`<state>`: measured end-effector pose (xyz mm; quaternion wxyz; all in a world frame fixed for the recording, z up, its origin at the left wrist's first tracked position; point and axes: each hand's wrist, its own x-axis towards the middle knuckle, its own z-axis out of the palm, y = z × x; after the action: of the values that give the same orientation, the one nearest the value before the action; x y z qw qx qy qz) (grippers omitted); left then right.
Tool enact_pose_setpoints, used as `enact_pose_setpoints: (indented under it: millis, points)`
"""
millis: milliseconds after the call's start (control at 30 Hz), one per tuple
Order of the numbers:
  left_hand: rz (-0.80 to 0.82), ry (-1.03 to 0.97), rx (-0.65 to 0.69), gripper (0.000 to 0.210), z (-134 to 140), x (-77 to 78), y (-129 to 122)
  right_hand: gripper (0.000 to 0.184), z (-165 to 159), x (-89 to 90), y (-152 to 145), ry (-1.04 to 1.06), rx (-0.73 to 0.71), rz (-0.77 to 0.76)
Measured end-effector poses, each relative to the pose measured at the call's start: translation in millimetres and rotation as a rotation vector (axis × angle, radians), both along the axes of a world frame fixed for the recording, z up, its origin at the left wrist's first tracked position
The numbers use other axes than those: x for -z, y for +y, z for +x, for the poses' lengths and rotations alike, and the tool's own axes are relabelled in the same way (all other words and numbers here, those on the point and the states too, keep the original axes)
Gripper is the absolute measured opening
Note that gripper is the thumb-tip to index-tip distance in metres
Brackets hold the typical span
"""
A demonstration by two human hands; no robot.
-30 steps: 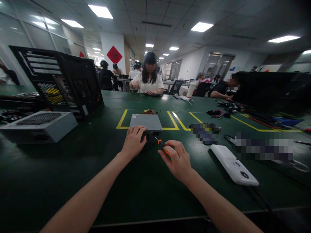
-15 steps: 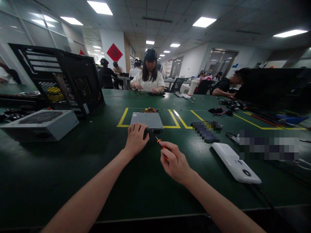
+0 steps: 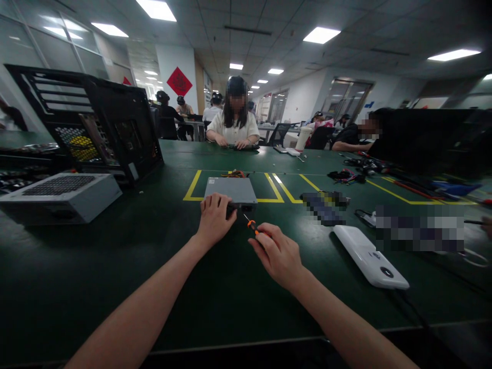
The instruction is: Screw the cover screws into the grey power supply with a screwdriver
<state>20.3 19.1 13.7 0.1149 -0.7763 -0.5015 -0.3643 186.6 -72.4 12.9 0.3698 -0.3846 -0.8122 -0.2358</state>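
A grey computer power supply (image 3: pixel 232 189) lies flat in front of me, with a bundle of coloured cables (image 3: pixel 235 174) at its far side. My left hand (image 3: pixel 216 212) is closed over its near left edge, the fingers bent on top. Beside the thumb a dark part shows, mostly hidden by the hand. In my right hand (image 3: pixel 277 251) is a small screwdriver (image 3: pixel 252 226) with an orange and black handle, gripped between thumb and fingers. Its thin shaft points up and left toward the near face of the power supply, and the tip appears apart from it.
At left stand an open black computer case (image 3: pixel 103 128) and a second, larger power supply (image 3: pixel 65 200). To the right lie a dark phone-like slab (image 3: pixel 323 209), a white rounded device (image 3: pixel 369 256) and loose cables (image 3: pixel 346 177). A person (image 3: pixel 235 123) works across the green table (image 3: pixel 230 307).
The screwdriver has drawn slightly back from the power supply, and more of its handle shows above my right fingers. My left hand stays on the power supply. The view has shifted slightly.
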Motion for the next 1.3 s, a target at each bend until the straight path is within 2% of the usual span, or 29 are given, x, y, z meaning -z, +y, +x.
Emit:
enact_pose_setpoints:
  millis: [133,300,400,600,833,1033,1133,1300]
  points:
    - [0.006,-0.003,-0.005,0.027,-0.5,0.5,0.4,0.027,0.8,-1.0,1.1,-0.016,-0.136,-0.017]
    - [0.006,0.006,0.002,0.026,-1.2,0.9,0.7,0.015,-0.1,-3.1,-1.0,0.063,-0.114,-0.177]
    - [0.008,0.015,0.003,0.027,-1.6,1.2,1.0,0.014,-1.7,-3.9,-3.6,0.076,-0.157,-0.237]
    - [0.013,0.022,-0.014,0.027,-1.2,2.0,1.7,0.014,-3.5,-6.1,-3.4,0.103,-0.178,-0.176]
    - [0.037,0.032,-0.017,0.027,-1.4,2.5,2.0,0.014,-4.5,-7.7,-3.6,0.216,-0.203,-0.261]
    - [0.05,0.024,-0.01,0.027,-1.1,2.4,1.6,0.004,-3.9,-11.4,-5.5,0.149,-0.196,-0.282]
    - [0.05,0.027,-0.016,0.027,-1.1,2.2,1.4,0.014,-4.0,-9.6,-5.2,0.222,-0.2,-0.322]
    - [0.039,0.018,-0.016,0.027,-0.8,2.6,1.7,0.01,-4.2,-9.0,-6.1,0.199,-0.163,-0.254]
